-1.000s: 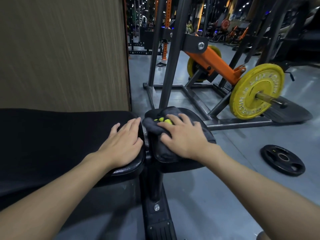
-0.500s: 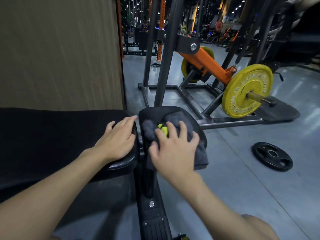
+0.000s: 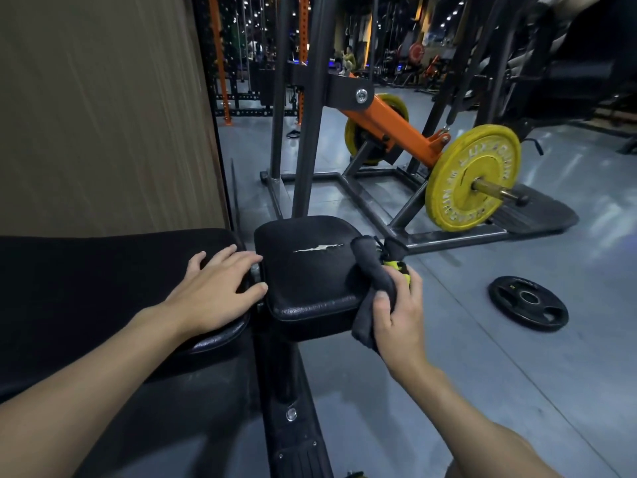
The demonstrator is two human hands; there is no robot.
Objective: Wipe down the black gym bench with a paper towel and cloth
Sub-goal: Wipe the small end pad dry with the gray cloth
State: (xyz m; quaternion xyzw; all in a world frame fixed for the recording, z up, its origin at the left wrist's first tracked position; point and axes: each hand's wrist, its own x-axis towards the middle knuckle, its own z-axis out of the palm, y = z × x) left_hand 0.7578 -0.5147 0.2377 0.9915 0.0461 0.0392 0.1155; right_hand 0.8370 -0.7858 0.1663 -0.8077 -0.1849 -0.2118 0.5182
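The black gym bench has a long back pad [image 3: 86, 277] on the left and a small square seat pad [image 3: 303, 270] with a pale tear across its top. My left hand [image 3: 217, 291] lies flat, fingers spread, on the end of the long pad beside the gap between the pads. My right hand [image 3: 400, 315] grips a dark grey cloth [image 3: 372, 267] with a yellow-green patch, pressed against the right side edge of the seat pad. No paper towel shows.
A wood-grain wall [image 3: 103, 115] rises behind the bench. A dark steel rack post [image 3: 310, 132] stands just beyond the seat, with an orange lever arm and a yellow weight plate [image 3: 472, 177]. A black plate [image 3: 527, 301] lies on the grey floor to the right.
My right hand has slid the cloth off the top of the seat pad to its right side edge, uncovering the torn surface. My left hand has stayed on the long pad.
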